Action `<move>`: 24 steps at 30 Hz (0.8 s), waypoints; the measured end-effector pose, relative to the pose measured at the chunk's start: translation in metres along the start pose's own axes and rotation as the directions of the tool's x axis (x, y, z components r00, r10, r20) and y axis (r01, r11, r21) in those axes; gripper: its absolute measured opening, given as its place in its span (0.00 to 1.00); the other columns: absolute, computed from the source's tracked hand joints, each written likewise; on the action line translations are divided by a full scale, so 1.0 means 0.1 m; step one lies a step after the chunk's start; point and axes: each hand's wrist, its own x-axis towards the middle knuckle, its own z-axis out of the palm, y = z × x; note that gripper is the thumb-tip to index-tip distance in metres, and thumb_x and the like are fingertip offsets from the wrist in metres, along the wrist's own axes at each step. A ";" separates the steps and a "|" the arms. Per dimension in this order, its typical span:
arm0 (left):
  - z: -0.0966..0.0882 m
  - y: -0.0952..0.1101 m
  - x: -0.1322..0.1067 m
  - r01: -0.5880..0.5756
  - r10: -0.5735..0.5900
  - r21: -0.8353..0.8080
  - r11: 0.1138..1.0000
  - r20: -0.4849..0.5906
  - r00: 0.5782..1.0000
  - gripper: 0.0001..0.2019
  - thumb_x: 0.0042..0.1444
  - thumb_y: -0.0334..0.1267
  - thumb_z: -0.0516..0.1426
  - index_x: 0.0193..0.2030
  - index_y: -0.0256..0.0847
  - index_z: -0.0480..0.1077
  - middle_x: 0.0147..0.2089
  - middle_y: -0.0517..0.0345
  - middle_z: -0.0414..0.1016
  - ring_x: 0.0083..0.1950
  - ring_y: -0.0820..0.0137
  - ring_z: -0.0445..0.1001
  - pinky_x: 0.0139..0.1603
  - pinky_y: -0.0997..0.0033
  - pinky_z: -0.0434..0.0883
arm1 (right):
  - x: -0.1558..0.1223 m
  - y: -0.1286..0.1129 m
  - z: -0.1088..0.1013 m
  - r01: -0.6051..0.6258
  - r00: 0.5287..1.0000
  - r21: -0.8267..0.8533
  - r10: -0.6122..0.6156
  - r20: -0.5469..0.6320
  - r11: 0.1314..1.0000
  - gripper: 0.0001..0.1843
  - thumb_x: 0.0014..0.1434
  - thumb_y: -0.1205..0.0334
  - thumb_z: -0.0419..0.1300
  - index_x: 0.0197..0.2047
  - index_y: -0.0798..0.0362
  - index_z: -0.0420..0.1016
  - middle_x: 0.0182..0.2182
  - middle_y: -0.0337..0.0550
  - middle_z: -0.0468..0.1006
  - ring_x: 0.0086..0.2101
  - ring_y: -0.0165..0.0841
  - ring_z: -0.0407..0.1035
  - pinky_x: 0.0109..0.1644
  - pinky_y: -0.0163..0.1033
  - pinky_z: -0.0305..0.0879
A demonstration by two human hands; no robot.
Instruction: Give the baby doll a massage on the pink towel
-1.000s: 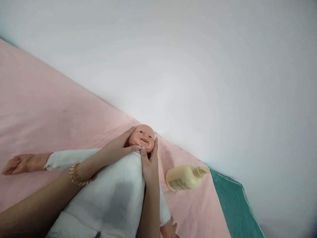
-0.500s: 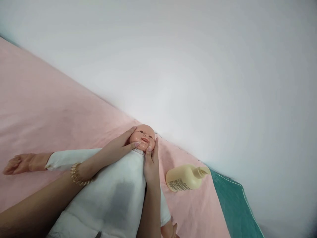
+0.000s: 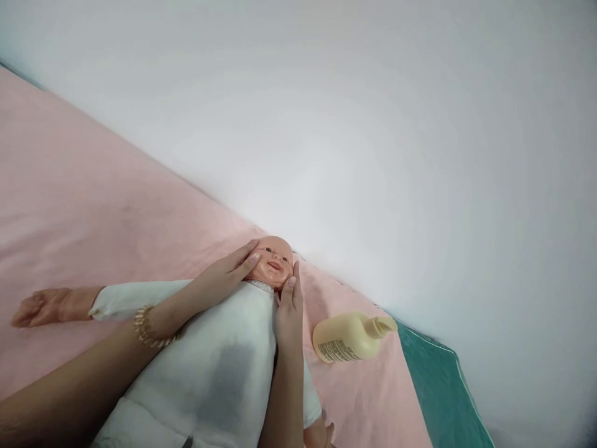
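Observation:
A baby doll [image 3: 219,367] in white clothes lies on its back on a pink sheet [image 3: 93,205], its head [image 3: 275,262] toward the wall. My left hand [image 3: 224,274], with a gold bracelet on the wrist, rests fingers flat against one cheek of the doll's face. My right hand [image 3: 289,308] lies with fingers stretched along the other cheek and the neck. Neither hand grips anything. The doll's bare arm [image 3: 49,305] stretches out to the left.
A cream lotion bottle [image 3: 347,336] with a pump top lies on its side on the pink sheet, right of the doll. A teal cloth [image 3: 443,398] shows at the lower right. A white wall [image 3: 373,124] fills the upper part.
My fingers have slid outward from the doll's chin and mouth to its cheeks. The right hand has moved down a little. The bottle has not moved.

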 end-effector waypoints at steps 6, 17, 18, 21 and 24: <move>0.00 0.03 0.01 0.044 -0.041 -0.048 0.998 0.051 0.998 0.38 0.64 0.62 0.46 0.75 0.44 0.52 0.72 0.51 0.59 0.70 0.52 0.62 0.68 0.54 0.65 | -0.04 -0.07 0.03 -0.018 0.999 -0.020 0.019 0.039 1.000 0.51 0.60 0.34 0.59 0.75 0.47 0.43 0.72 0.45 0.49 0.70 0.42 0.49 0.72 0.50 0.52; 0.05 -0.04 0.02 -0.006 0.009 -0.052 0.999 0.055 0.998 0.41 0.58 0.58 0.59 0.74 0.49 0.51 0.71 0.55 0.61 0.67 0.51 0.65 0.59 0.58 0.73 | -0.01 0.00 0.03 0.010 0.999 -0.070 -0.008 0.032 0.998 0.49 0.61 0.36 0.58 0.76 0.46 0.42 0.72 0.45 0.52 0.69 0.43 0.52 0.71 0.53 0.53; 0.05 -0.04 0.02 0.003 0.000 -0.050 0.999 0.053 0.999 0.41 0.58 0.59 0.58 0.74 0.49 0.50 0.71 0.55 0.61 0.67 0.51 0.66 0.59 0.59 0.73 | -0.01 0.00 0.03 0.014 1.000 -0.076 -0.011 0.029 0.997 0.49 0.61 0.35 0.58 0.76 0.46 0.42 0.72 0.45 0.52 0.69 0.43 0.51 0.71 0.52 0.52; 0.04 -0.03 0.01 0.016 -0.012 -0.067 0.998 0.056 0.998 0.41 0.59 0.60 0.58 0.74 0.52 0.50 0.70 0.54 0.62 0.66 0.52 0.68 0.57 0.59 0.74 | -0.03 -0.01 0.03 0.020 0.999 -0.094 -0.017 0.032 0.995 0.48 0.62 0.34 0.55 0.76 0.46 0.41 0.72 0.45 0.50 0.70 0.42 0.50 0.72 0.52 0.51; 0.04 -0.01 0.00 -0.010 0.016 -0.089 0.996 0.058 0.998 0.39 0.59 0.59 0.57 0.74 0.54 0.50 0.69 0.57 0.64 0.66 0.53 0.67 0.60 0.58 0.72 | -0.04 -0.04 0.03 0.004 0.999 -0.117 0.000 0.036 0.993 0.48 0.63 0.32 0.51 0.76 0.46 0.40 0.73 0.44 0.47 0.70 0.41 0.48 0.73 0.52 0.48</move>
